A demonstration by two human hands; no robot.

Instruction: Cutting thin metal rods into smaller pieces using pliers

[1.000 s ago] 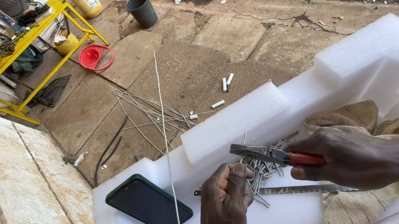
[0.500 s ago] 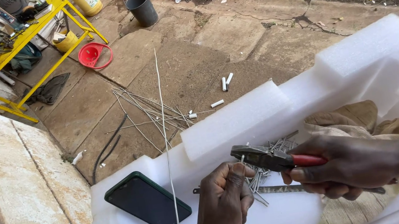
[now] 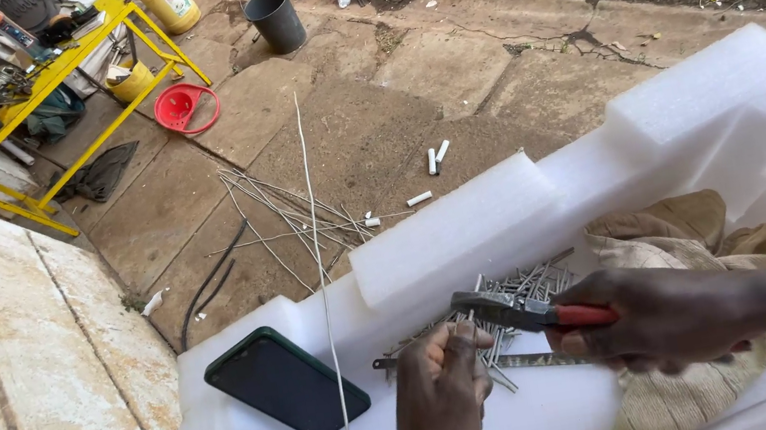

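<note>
My right hand [image 3: 666,316] grips red-handled pliers [image 3: 519,309], jaws pointing left over a pile of short cut metal wire pieces [image 3: 520,287] on a white foam block [image 3: 466,228]. My left hand [image 3: 442,393] is closed just below the plier jaws, fingers pinched around a short wire piece next to the jaw tips. A long thin straight wire [image 3: 323,285] stands up in front of me, left of that hand. A metal ruler [image 3: 536,360] lies under the hands.
A dark phone [image 3: 285,382] lies on the foam at left. A tan cloth [image 3: 685,236] sits at right. On the paved ground beyond lie loose wires [image 3: 276,211], white tubes [image 3: 435,159], a red funnel [image 3: 188,109], a black bucket [image 3: 275,19] and a yellow frame [image 3: 56,122].
The pliers and my right hand shifted slightly down and left toward my left hand. My left hand's fingers have closed up beside the jaw tips.
</note>
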